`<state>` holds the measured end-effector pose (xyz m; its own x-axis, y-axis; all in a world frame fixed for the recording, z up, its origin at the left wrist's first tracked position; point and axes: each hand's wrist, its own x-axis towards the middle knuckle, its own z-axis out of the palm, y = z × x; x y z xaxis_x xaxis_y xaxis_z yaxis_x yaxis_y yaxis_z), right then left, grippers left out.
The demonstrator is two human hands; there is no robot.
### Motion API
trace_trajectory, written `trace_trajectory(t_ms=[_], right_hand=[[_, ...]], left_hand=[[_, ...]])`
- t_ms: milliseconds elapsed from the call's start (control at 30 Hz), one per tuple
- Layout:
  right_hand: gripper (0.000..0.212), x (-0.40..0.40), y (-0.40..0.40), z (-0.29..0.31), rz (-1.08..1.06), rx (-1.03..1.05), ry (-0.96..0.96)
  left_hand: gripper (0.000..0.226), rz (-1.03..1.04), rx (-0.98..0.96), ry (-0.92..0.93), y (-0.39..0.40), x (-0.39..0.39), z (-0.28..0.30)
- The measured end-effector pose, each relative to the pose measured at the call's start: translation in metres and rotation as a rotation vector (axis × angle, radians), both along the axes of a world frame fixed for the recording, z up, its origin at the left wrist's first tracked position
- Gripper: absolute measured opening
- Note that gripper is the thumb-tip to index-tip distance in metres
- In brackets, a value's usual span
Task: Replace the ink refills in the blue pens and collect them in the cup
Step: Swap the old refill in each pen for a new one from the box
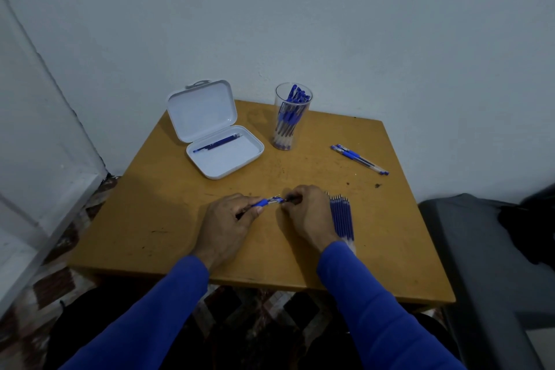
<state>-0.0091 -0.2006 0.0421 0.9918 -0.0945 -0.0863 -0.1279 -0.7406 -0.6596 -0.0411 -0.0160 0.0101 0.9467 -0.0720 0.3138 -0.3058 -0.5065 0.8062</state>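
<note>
My left hand [231, 219] grips a blue pen [265, 202] by its barrel, tip end pointing right. My right hand [306, 213] pinches a small dark piece at that tip end; what the piece is I cannot tell. A row of blue refills [342, 216] lies just right of my right hand, partly hidden by it. A clear cup [292, 117] at the back of the table holds several blue pens. Two more blue pens [359, 158] lie to the cup's right.
An open white case [223, 156] at the back left of the wooden table [168, 219] holds a few refills [217, 143]. A wall stands right behind the table. A grey seat [486, 249] is on the right.
</note>
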Motion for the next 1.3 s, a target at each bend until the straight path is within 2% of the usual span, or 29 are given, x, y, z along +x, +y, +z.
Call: trace_trajectory(t_ms=[100, 167, 300, 367, 433, 567, 733, 867, 967, 1167, 1300], right_hand=[[0.023, -0.005, -0.001, 0.001, -0.056, 0.064, -0.045], [0.019, -0.012, -0.001, 0.001, -0.095, 0.14, -0.112], [0.01, -0.026, 0.005, 0.006, -0.102, 0.692, 0.078], [0.01, -0.029, 0.008, 0.007, -0.032, 0.827, 0.138], [0.014, -0.031, 0.011, 0.006, 0.013, 0.858, 0.147], [0.014, -0.03, 0.013, 0.008, -0.06, 0.908, 0.105], [0.015, -0.027, 0.012, 0.013, -0.116, 1.089, 0.064], [0.017, -0.029, 0.013, 0.011, -0.051, 1.005, 0.098], [0.019, -0.027, 0.017, 0.013, -0.05, 1.046, 0.037], [0.017, -0.019, 0.015, 0.021, -0.16, 1.069, -0.09], [0.013, -0.013, 0.006, 0.027, -0.305, 1.052, -0.152]], left_hand=[[0.024, 0.001, 0.011, -0.003, 0.0, 0.0, 0.0], [0.024, 0.006, 0.015, -0.008, -0.001, 0.0, 0.001], [0.024, 0.011, 0.003, -0.012, -0.001, -0.001, 0.002], [0.024, 0.008, 0.008, -0.019, 0.0, -0.001, 0.002], [0.024, 0.005, 0.016, -0.022, 0.0, -0.002, 0.003], [0.023, 0.01, 0.002, -0.024, 0.0, -0.002, 0.004], [0.021, 0.005, -0.014, -0.014, 0.0, -0.001, 0.002], [0.021, 0.012, -0.014, -0.022, -0.001, 0.0, 0.001], [0.021, 0.015, -0.024, -0.019, -0.001, 0.0, 0.001], [0.022, 0.021, -0.016, -0.032, -0.001, 0.0, 0.001], [0.024, 0.032, -0.025, -0.01, -0.001, 0.0, 0.0]])
